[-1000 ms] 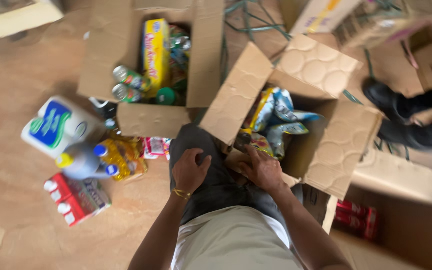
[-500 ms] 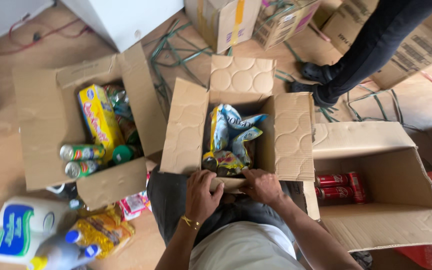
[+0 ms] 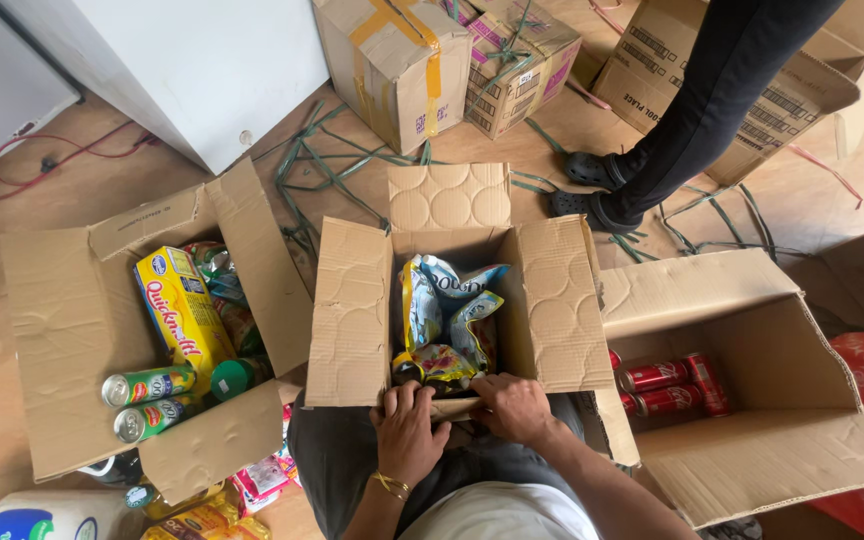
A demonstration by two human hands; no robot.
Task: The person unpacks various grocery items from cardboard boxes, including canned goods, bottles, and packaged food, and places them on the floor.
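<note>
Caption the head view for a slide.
Both hands, left hand and right hand, grip the near flap of an open cardboard box of snack bags.

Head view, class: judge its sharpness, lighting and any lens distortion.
Head view: soft even daylight, no harsh glare; both hands, left hand and right hand, and the middle box look sharp; wide-angle stretch bends the box edges near the frame borders; faint shadows inside the boxes.

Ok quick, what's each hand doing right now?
Left hand: closed on the near flap of the middle box.
Right hand: closed on the same flap.
</note>
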